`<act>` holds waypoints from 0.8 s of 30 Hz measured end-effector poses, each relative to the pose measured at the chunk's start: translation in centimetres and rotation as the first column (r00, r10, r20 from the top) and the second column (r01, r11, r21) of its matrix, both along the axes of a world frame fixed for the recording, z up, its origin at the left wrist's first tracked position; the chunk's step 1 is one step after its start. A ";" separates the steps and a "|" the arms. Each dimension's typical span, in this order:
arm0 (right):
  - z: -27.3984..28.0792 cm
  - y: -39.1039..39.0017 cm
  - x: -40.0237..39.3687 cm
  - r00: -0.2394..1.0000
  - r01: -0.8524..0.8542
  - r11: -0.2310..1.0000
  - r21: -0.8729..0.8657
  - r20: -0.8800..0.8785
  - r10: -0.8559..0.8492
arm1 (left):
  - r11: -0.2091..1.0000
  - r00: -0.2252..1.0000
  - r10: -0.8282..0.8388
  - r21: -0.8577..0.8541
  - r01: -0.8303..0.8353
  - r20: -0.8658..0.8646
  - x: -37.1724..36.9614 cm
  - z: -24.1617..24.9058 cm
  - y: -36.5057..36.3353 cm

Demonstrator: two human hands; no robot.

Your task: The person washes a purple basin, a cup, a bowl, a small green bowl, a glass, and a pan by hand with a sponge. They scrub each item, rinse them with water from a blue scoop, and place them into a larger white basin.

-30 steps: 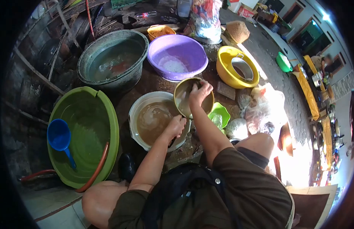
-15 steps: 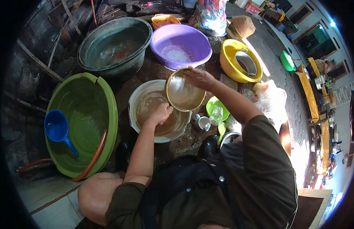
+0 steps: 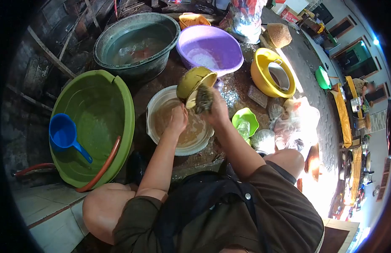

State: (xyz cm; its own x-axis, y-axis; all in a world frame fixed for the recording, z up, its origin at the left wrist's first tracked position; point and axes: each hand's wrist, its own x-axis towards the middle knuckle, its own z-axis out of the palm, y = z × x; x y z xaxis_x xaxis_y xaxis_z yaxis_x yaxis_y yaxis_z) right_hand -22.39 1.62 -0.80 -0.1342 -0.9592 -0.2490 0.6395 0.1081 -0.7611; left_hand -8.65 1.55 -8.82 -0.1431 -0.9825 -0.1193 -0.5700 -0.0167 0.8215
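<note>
A yellow bowl is tipped on its side above a white basin of cloudy brownish water. My left hand is closed at the bowl's lower rim, fingers pinching its edge. Against the bowl's mouth, my right hand grips a dark green scouring pad. The bowl's inside is mostly hidden by the pad and hand.
A green tub with a blue dipper stands left. Behind are a dark water tub, a purple basin and a yellow basin. A lime-green bowl and plastic bags lie right.
The bowl has turned onto its side and moved slightly left. My right hand has left its rim and now holds the scouring pad; my left hand has come up from the basin to the bowl.
</note>
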 end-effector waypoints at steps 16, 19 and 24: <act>2.5 -5.7 -3.8 -0.057 -0.052 0.989 -0.142 -0.988 -0.145 | 0.998 0.959 -0.041 0.065 0.024 0.281 -0.9 3.6 2.7; 1.5 -4.4 -4.5 -0.164 -0.066 0.978 -0.198 -0.965 -0.206 | 1.000 0.954 0.002 -0.016 0.003 0.299 -0.2 6.2 3.0; 0.2 2.3 0.3 -0.535 -0.539 0.840 -0.068 -0.742 -0.404 | 0.997 0.959 -0.077 0.042 0.068 0.273 -1.1 4.9 3.0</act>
